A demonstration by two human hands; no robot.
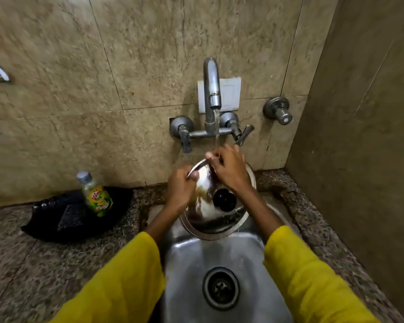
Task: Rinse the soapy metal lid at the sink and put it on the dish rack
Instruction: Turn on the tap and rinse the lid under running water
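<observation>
Head view, near to far. Yellow sleeves (pixel 313 276) at the bottom edge, both forearms reaching forward. Steel sink (pixel 189 264), round drain (pixel 221 288) at its centre. Metal lid (pixel 210 220) held tilted over the far end of the sink, black knob (pixel 224 199) facing us, wet and streaked. Our left hand (pixel 180 190) is clamped on the lid's left rim; our right hand (pixel 229 169) pinches the upper rim under the running stream (pixel 217 127). Speckled stone tabletop (pixel 44 252) to the left carries a dish-soap bottle (pixel 96 194) on a black bag (pixel 56 220). Wall tap (pixel 212 89) beyond, on beige tile. No dish rack shows. Handling, as we judge: stiff, light, slick with soap; take it by the rim with both hands, or by the knob.
</observation>
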